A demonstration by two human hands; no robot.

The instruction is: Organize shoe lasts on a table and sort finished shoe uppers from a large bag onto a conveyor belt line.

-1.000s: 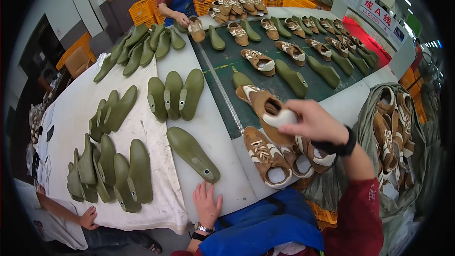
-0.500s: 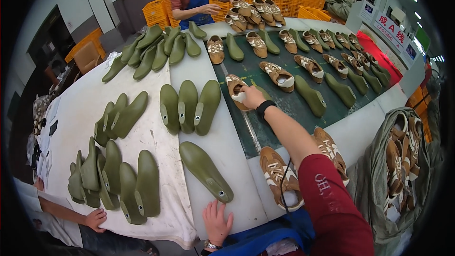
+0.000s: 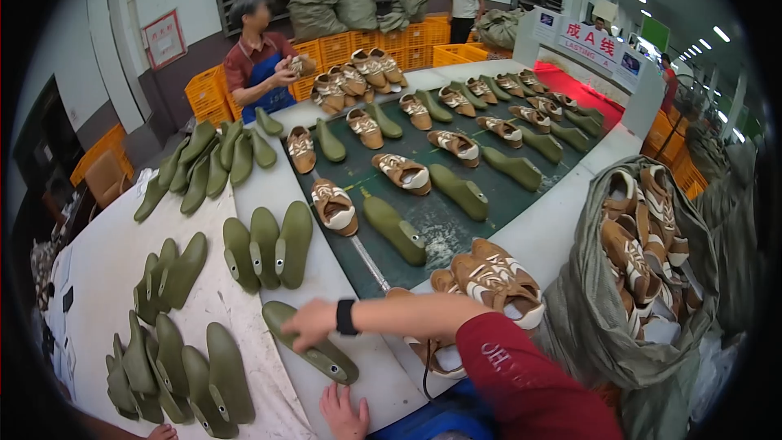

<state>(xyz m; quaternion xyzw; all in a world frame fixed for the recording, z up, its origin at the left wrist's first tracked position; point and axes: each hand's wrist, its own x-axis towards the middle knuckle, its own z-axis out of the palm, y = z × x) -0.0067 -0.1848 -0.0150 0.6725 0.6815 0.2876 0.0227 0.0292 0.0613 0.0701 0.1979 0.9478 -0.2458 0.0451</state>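
My right hand (image 3: pixel 311 325) reaches across to the left over a single green shoe last (image 3: pixel 332 361) on the white tabletop. Its fingers are apart and lie over the middle of the last; whether they press on it I cannot tell. Beside the last's heel end, my left hand (image 3: pixel 344 414) rests on the table with fingers spread and nothing in it. On the green conveyor belt, a brown and white sneaker (image 3: pixel 334 206) stands next to another green last (image 3: pixel 394 230). Under and behind my right forearm are more sneakers (image 3: pixel 497 281), partly hidden.
Several lasts stand on the white cloth (image 3: pixel 204 285) at left. Sneakers and lasts alternate along the belt (image 3: pixel 358 265). A grey sack (image 3: pixel 580 293) full of sneakers stands at right. Across the table, a person in a blue apron (image 3: pixel 265 81) holds something. Another person's fingers (image 3: pixel 163 433) show at lower left.
My right hand has left the sneaker on the belt and come back toward me over the single last. My view has shifted to the right and up. The far person has lifted something.
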